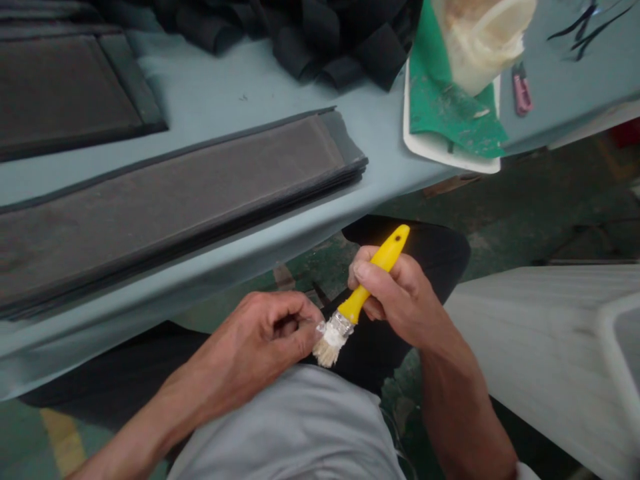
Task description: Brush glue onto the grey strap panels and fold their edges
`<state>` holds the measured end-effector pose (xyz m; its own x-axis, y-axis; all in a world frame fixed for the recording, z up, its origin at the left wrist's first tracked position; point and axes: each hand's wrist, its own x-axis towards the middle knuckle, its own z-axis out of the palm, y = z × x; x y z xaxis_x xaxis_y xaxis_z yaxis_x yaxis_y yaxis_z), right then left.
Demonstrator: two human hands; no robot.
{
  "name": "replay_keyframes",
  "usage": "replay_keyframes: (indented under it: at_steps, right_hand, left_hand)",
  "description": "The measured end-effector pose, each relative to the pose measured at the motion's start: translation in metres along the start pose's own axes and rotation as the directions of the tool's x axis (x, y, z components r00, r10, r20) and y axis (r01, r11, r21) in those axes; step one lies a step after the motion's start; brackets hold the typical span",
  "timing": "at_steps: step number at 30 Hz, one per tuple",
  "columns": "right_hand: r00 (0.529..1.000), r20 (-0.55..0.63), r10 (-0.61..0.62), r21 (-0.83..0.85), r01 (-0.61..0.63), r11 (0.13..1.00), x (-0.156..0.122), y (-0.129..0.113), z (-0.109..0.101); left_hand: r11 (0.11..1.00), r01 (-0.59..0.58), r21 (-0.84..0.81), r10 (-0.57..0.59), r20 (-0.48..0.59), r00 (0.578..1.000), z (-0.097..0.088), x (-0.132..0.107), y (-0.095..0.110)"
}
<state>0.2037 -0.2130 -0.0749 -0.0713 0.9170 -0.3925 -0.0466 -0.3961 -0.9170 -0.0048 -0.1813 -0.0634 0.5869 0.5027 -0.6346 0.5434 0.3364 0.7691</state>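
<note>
Over my lap, my right hand (pixel 395 287) is closed round the yellow handle of a paintbrush (pixel 356 303), which slants with its bristles down and to the left. White residue coats the metal band and upper bristles. My left hand (pixel 275 330) is pinched at thumb and forefinger right beside the brush's band. A small whitish bit shows at those fingertips; whether it is loose or still stuck to the brush I cannot tell.
A stack of long dark strips (pixel 240 180) lies along the table's (pixel 210 80) near edge. Wider dark panels (pixel 65 87), black rolled bands (pixel 320 33), a white tray (pixel 465 160) with green sheet and glue-crusted container (pixel 480 47), and a pink cutter (pixel 521 92) are there too. A white bin (pixel 545 333) stands right.
</note>
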Motion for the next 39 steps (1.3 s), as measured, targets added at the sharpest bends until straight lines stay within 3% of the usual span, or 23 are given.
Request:
replay_keyframes:
  at_steps: [4, 7, 9, 15, 19, 24, 30, 39]
  right_hand:
    - [0.997, -0.039, -0.064, -0.146, 0.058, 0.988, -0.003, -0.003, 0.003]
    - [0.989, -0.098, -0.115, -0.146, 0.100, 0.984, -0.007, -0.001, 0.007]
    - [0.982, -0.143, -0.122, -0.086, 0.111, 0.990, -0.009, 0.002, 0.009]
    - [0.948, -0.282, -0.149, 0.064, 0.173, 0.983, -0.011, 0.015, -0.001]
    - [0.935, -0.339, -0.102, 0.229, 0.187, 0.955, -0.009, 0.021, -0.011]
    - [0.954, -0.298, -0.020, 0.377, 0.137, 0.916, -0.002, 0.025, -0.007]
    - [0.987, -0.151, 0.051, 0.508, 0.033, 0.861, 0.001, 0.026, 0.000]
    - [0.988, 0.007, 0.157, 0.633, -0.126, 0.764, 0.007, 0.037, 0.003]
  left_hand:
    - [0.962, -0.146, 0.232, 0.170, -0.085, 0.982, 0.000, 0.002, 0.006]
    - [0.933, -0.197, 0.301, 0.251, -0.154, 0.956, 0.002, 0.003, 0.006]
    - [0.950, -0.172, 0.259, 0.228, -0.203, 0.952, 0.002, 0.002, 0.003]
    - [1.000, -0.011, 0.012, 0.015, -0.338, 0.941, -0.007, -0.006, -0.024]
    - [1.000, -0.008, 0.000, 0.007, -0.417, 0.909, -0.013, -0.012, -0.038]
    - [0.997, -0.070, -0.024, 0.056, -0.371, 0.927, -0.006, -0.013, -0.030]
    - [0.993, -0.104, -0.058, 0.082, -0.301, 0.950, 0.000, -0.010, -0.014]
    - [0.982, -0.167, -0.090, 0.142, -0.240, 0.961, 0.006, -0.008, -0.006]
